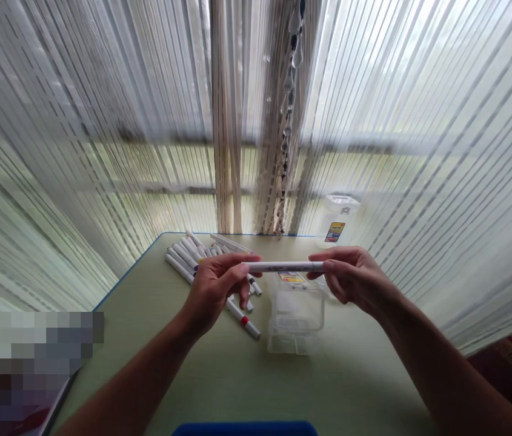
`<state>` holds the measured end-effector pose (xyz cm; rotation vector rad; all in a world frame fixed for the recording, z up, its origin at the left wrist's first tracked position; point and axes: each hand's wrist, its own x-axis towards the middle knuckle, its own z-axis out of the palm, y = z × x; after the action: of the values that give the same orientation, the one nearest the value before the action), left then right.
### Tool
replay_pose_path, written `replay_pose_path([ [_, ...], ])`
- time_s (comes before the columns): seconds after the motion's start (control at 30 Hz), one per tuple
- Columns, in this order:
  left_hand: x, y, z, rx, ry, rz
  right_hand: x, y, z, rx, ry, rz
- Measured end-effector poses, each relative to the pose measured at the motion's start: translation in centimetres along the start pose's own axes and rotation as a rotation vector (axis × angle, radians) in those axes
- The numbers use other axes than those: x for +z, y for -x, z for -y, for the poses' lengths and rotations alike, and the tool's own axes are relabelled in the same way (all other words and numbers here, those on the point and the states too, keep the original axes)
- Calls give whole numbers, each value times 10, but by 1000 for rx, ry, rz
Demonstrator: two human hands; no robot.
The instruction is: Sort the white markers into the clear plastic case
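A white marker (283, 266) with small dark print is held level above the table, one end in each hand. My left hand (217, 278) pinches its left end between thumb and fingers. At the right end, the thumb and fingers of my right hand (358, 275) are closed on it. Below and behind my left hand lies a loose pile of white markers (178, 266), partly hidden by that hand. One marker with a red band (244, 320) points toward me. Under the held marker sits a clear plastic box (296, 315) with a colourful label.
A second clear plastic container (340, 218) with a yellow label stands at the back right. The pale green table (137, 363) has a blue edge. A string curtain (146, 121) hangs behind it, with a bead strand (287, 121). Something blue (244, 429) shows at the bottom.
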<state>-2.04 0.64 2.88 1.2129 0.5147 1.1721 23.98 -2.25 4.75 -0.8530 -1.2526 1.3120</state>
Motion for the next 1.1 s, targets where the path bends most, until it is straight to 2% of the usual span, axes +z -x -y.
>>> replay_pose_path([
  [0.23,2,-1,1,1,-27,-19,3,-1,-1,-23,-34,-19],
  [0.37,2,-3,2,-6,-6,-31,2,-1,-1,-19,-55,19],
  [0.57,1,-1,1,9,34,14,-1,0,-1,-17,-91,71],
  [0.8,3,0,-2,-20,53,-7,-1,-2,-2,-4,-108,53],
  [1.1,-1,-2,-2,-42,97,21,-3,-4,-2,17,-128,51],
])
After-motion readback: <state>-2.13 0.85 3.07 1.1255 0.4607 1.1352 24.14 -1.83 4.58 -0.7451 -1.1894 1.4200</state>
